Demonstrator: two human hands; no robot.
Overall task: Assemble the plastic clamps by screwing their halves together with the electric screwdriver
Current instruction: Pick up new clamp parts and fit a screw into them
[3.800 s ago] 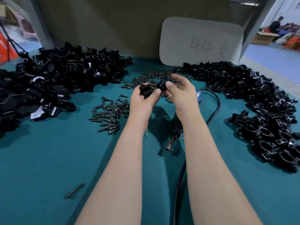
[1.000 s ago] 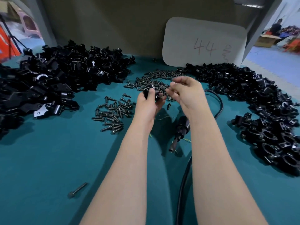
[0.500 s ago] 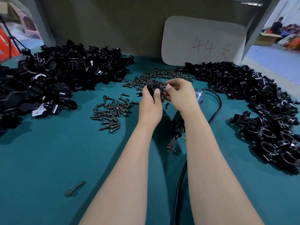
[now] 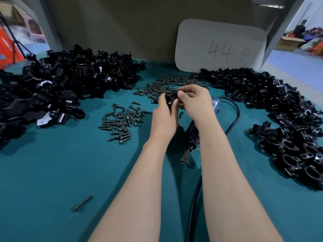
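Black clamp (image 4: pixel 170 98) is held above the green table (image 4: pixel 61 172), gripped in the left hand's (image 4: pixel 164 117) curled fingers and pinched from the other side by the right hand (image 4: pixel 194 102). Screwdriver (image 4: pixel 191 140) lies on the table under the right wrist, near loose screws (image 4: pixel 120 123).

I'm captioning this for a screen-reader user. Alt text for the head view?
The left hand and right hand grip a black clamp over a teal table; the electric screwdriver lies under the right forearm. Black clamp piles flank screws.
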